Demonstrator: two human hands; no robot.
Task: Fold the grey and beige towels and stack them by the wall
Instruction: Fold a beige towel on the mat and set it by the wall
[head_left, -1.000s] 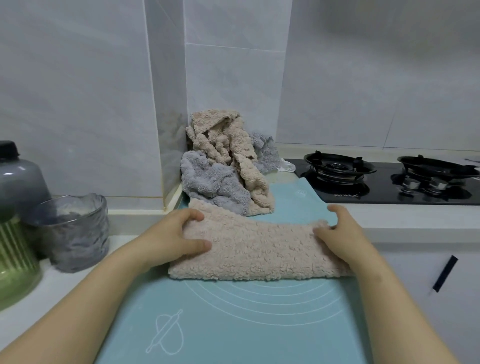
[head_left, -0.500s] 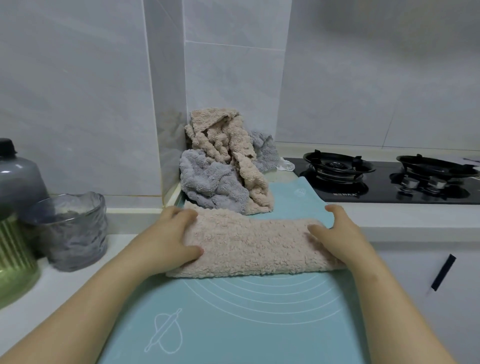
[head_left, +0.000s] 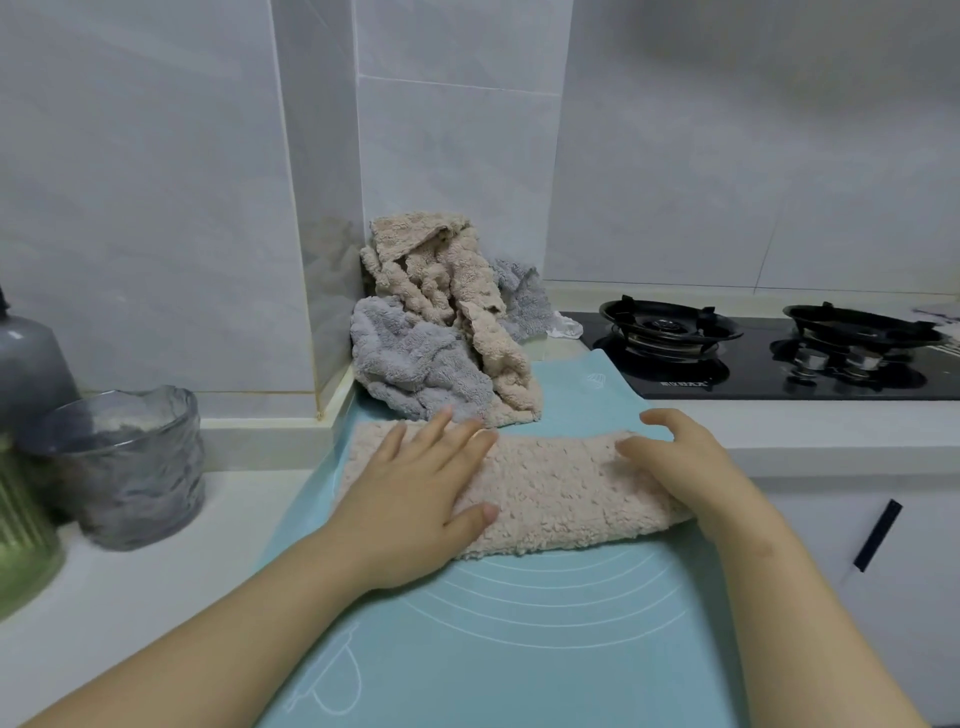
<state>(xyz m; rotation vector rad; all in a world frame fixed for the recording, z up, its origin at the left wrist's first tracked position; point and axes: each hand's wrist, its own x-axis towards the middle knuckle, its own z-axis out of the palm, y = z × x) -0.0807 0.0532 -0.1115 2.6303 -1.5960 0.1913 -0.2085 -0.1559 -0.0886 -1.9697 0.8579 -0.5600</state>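
Head view: beige towel folded into a long band on the mat, with my left grip now flat on top of it.

Half a second ago my left grip (head_left: 415, 493) was curled round the left end of the folded beige towel (head_left: 561, 493); it now lies on top with fingers straight, pressing the fold down. My right grip (head_left: 685, 467) rests arched over the right end, thumb on the pile and fingers relaxed past the far edge, pinching nothing that I can see. The towel lies across the blue mat (head_left: 519, 623) on the counter (head_left: 130, 597), just in front of the unfolded heap (head_left: 415, 364) of grey and beige towels in the corner by the wall (head_left: 457, 145). Judgement: the long fold is set and being smoothed, and a cross fold likely follows. No folded stack stands by the wall yet, and the heap occupies that spot.
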